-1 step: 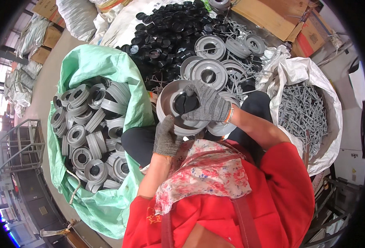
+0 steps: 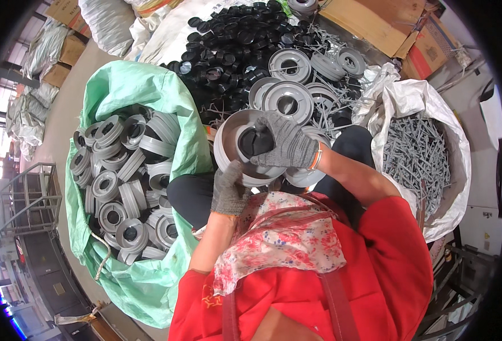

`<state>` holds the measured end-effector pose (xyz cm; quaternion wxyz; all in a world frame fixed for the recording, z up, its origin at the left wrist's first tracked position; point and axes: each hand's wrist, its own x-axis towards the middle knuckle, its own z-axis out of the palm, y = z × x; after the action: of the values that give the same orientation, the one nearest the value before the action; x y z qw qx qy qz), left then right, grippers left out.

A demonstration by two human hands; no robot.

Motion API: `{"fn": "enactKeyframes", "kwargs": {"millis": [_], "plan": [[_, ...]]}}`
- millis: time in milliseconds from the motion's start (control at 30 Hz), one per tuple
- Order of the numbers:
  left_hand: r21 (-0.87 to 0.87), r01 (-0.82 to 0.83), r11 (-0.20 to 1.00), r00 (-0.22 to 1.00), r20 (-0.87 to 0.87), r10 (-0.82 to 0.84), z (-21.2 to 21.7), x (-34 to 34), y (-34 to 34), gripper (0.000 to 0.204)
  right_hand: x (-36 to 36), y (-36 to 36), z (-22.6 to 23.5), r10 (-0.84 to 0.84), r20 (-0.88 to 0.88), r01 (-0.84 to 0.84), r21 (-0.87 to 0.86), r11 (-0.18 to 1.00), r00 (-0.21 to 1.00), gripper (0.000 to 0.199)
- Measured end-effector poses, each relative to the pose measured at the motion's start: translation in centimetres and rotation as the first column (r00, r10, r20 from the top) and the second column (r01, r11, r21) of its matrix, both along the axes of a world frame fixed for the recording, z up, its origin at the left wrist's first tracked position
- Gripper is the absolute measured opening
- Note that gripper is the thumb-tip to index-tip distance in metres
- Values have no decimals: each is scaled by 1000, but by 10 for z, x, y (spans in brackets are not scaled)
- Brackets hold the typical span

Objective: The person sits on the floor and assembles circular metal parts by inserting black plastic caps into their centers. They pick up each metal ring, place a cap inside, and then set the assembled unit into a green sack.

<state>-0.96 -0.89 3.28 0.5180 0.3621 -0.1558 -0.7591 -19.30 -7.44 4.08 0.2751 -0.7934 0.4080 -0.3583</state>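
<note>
In front of my lap is a large grey plastic ring-shaped part [image 2: 223, 143], tilted toward me, with a round black cap [image 2: 252, 142] in its middle. My left hand [image 2: 230, 188], in a grey knit glove, grips the near left rim of this part. My right hand [image 2: 289, 141], gloved the same way, reaches in from the right, its fingers closed over the black cap. What lies under the right fingers is hidden. Just beyond are more grey ring parts [image 2: 302, 103], some stacked, one with a black centre.
At my left, a green woven sack [image 2: 134, 79] holds several grey ring parts. A heap of black caps [image 2: 228, 54] lies ahead on white sheeting. To the right, a white sack [image 2: 458, 153] is full of thin grey plastic pins [image 2: 415, 156]. Cardboard boxes [image 2: 376, 20] stand behind.
</note>
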Motion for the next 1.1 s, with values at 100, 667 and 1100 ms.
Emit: {"fn": "enactKeyframes", "kwargs": {"millis": [100, 667, 1100], "plan": [[-172, 69, 983, 984, 171, -39, -20, 6, 1, 52, 3, 0, 2, 26, -171, -50, -136, 989, 985, 63], [-245, 269, 932, 816, 572, -85, -7, 5, 2, 67, -7, 14, 20, 152, -91, -86, 508, 857, 984, 59], [-535, 210, 818, 173, 844, 507, 35, 25, 10, 49, -37, 23, -13, 303, -344, -104, 492, 864, 889, 40]]}}
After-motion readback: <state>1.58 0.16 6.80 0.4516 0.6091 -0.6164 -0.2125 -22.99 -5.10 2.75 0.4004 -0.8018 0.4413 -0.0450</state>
